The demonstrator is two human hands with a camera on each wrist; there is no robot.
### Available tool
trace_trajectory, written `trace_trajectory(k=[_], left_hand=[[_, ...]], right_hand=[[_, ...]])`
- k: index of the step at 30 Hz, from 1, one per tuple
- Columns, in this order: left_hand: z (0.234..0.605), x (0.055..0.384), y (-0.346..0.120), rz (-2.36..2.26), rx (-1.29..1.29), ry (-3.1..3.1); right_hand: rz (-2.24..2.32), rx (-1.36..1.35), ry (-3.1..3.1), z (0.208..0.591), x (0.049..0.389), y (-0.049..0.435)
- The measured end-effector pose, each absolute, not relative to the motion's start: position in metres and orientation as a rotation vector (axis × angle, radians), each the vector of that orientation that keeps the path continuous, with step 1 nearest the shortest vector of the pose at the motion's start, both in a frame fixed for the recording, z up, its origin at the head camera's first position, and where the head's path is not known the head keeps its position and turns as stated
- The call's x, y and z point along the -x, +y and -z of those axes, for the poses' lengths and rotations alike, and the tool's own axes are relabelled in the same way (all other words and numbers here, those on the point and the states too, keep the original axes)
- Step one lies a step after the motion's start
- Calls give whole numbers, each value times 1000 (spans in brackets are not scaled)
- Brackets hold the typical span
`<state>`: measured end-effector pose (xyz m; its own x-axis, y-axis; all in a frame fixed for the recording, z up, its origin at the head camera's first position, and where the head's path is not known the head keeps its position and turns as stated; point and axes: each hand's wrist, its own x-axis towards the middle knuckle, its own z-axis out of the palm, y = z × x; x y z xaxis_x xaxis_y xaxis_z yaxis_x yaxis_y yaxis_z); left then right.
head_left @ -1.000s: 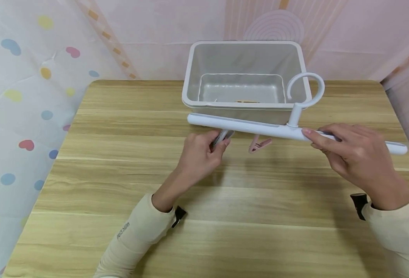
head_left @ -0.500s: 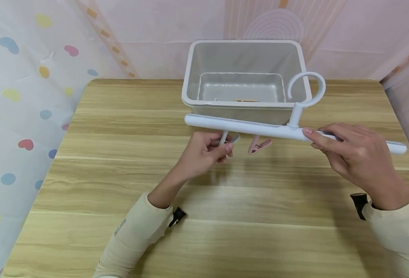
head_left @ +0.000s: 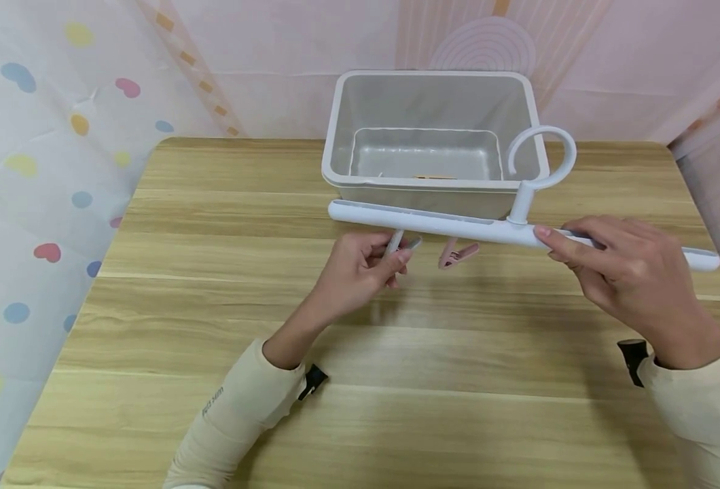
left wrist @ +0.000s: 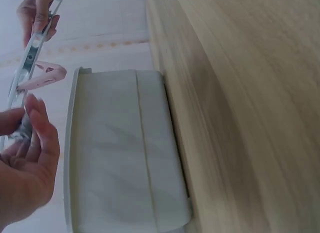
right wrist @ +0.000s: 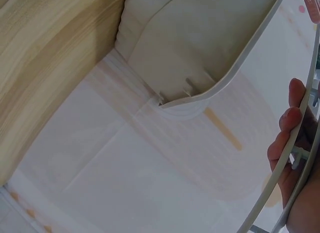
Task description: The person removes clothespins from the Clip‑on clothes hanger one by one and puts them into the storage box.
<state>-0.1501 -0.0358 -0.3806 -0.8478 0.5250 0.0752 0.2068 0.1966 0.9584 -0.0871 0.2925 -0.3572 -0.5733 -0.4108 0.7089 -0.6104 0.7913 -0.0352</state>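
A white clip hanger (head_left: 433, 222) with a round hook is held up just in front of the bin, its bar tilted slightly down to the right. My right hand (head_left: 635, 272) grips the bar right of the hook; in the right wrist view its fingers (right wrist: 290, 120) wrap the bar's underside. Below the bar's left part, my left hand (head_left: 354, 275) pinches a grey clip (head_left: 394, 242) between thumb and fingers; most of that clip is covered. A pink clip (head_left: 459, 255) hangs from the bar just right of it, also visible as a pink clip (left wrist: 46, 77) in the left wrist view.
A grey plastic bin (head_left: 433, 184) stands at the back of the wooden table (head_left: 225, 305), close behind the hanger. A small orange item (head_left: 435, 177) lies inside it. Patterned cloth (head_left: 286, 81) hangs behind the table and along its left side.
My left hand has shifted its fingers on the grey clip, with the thumb now lower and more of the clip showing. The right hand and hanger stay nearly still.
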Motion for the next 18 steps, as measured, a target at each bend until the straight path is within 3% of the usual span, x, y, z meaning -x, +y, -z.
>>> trace_trajectory(k=[18], left_hand=[[388, 145, -33, -1125, -1136, 3226]], right_hand=[[-313, -768, -2291, 358, 87, 295]])
